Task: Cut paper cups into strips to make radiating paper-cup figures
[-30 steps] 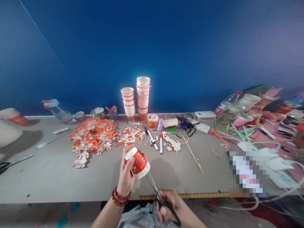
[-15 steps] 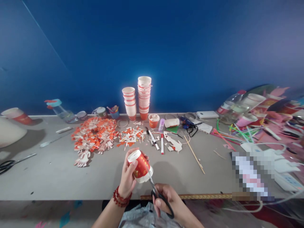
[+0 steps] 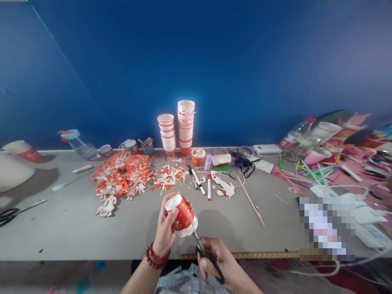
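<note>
A red and white paper cup (image 3: 183,215) is tilted above the near side of the table, its base toward the upper left. My left hand (image 3: 167,222) wraps round it, thumb on the near side and fingertips behind. My right hand (image 3: 214,255) grips black-handled scissors (image 3: 200,247) by the loops. Their blades reach up to the cup's rim end and lie against its wall; whether they are apart there is hard to see. Beyond the cup lie white and orange paper scraps (image 3: 171,176).
Two stacks of paper cups (image 3: 185,126) stand by the blue wall. Left of the scraps is a heap of orange and white cut-outs (image 3: 122,173). Markers (image 3: 209,187), a wooden stick (image 3: 251,200) and a glue gun (image 3: 241,159) lie rightward. Other scissors (image 3: 18,211) rest far left.
Both hands, the cup and the scissors keep almost the same place. The view has shifted very slightly, with the table a little lower.
</note>
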Action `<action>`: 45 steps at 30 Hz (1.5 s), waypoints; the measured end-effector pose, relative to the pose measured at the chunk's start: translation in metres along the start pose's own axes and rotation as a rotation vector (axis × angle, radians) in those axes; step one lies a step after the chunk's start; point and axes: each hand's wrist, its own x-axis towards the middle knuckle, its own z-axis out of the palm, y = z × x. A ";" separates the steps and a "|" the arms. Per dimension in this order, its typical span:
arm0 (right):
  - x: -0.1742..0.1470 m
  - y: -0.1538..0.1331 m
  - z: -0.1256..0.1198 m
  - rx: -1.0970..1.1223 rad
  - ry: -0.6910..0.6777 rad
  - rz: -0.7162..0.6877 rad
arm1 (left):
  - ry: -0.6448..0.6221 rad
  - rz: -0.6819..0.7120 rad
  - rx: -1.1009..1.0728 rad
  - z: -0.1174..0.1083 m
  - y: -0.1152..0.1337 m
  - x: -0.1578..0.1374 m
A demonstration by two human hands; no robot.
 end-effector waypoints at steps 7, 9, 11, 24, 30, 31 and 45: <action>0.002 0.006 0.001 0.000 0.030 0.004 | -0.017 -0.002 -0.040 -0.003 -0.002 0.000; 0.002 0.010 0.000 -0.011 0.038 0.003 | -0.015 -0.007 -0.058 -0.004 -0.002 0.000; 0.002 0.014 0.000 -0.018 0.040 0.006 | -0.015 -0.008 -0.067 -0.004 -0.003 0.000; 0.000 0.012 0.003 -0.103 0.115 0.073 | -0.038 -0.028 -0.083 -0.006 -0.004 0.002; 0.000 0.018 0.003 -0.051 0.108 0.089 | -0.050 -0.041 -0.080 -0.007 -0.003 0.000; 0.000 0.019 0.003 -0.047 0.096 0.077 | -0.051 -0.045 -0.075 -0.007 -0.003 0.000; 0.004 0.029 0.006 -0.006 0.083 0.082 | -0.076 -0.074 -0.107 -0.005 -0.002 -0.002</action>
